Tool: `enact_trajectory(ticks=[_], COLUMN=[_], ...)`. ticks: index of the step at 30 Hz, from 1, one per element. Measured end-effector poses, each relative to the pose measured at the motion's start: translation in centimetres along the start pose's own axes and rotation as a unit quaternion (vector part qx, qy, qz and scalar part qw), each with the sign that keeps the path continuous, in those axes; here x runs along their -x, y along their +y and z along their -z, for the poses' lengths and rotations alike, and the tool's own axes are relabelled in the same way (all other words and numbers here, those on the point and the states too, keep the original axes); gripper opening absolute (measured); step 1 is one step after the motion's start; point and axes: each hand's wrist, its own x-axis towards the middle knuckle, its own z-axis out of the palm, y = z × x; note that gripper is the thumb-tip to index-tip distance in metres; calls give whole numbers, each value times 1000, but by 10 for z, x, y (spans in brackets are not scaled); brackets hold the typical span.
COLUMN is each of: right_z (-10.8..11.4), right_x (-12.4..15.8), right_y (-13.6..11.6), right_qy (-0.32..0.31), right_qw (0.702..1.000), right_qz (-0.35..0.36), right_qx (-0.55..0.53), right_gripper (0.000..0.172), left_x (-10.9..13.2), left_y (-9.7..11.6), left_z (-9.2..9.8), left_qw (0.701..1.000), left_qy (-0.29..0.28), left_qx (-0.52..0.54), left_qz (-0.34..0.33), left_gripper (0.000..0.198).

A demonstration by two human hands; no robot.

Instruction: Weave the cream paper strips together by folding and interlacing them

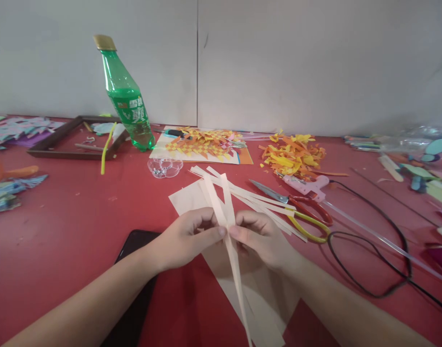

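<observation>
My left hand (pixel 190 238) and my right hand (pixel 260 236) meet over the red table (pixel 79 226), both pinching a bundle of pale pink paper strips (pixel 224 202). The strips cross between my thumbs, fanning up and away and hanging down toward me. A pale pink sheet of paper (pixel 257 289) lies flat under my hands. More cut strips (pixel 257 197) lie spread to the right of the bundle.
Red and yellow scissors (pixel 300 207) lie right of my hands, near a black cable (pixel 380 255) and a clear rod. A green bottle (pixel 128 101), a wooden frame (pixel 61 144), woven orange-yellow paper (pixel 202 142) and a scrap pile (pixel 293 154) sit behind. A dark phone (pixel 134 289) lies under my left forearm.
</observation>
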Motion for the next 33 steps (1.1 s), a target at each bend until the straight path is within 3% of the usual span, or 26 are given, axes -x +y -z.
enact_trajectory(ticks=[9,16,20,33], right_z=[1,1,0,-1], right_x=[-3,-2,0,-2], right_y=[1,0,-1,-3], right_qy=[30,23,6,32], right_qw=[999,1000,1000,999], right_qz=[26,14,-11,26], right_qx=[13,4,-13,27], right_gripper=[30,29,28,32], left_x=[0,1,0,-1], left_y=[3,4,3,3], left_z=[0,-2,-2,0], left_qw=[1000,999,1000,1000], left_qy=[11,-36,-23,7], left_qx=[26,9,1,-7], left_qz=[-5,3,-7,-8], left_gripper=[19,22,18,19])
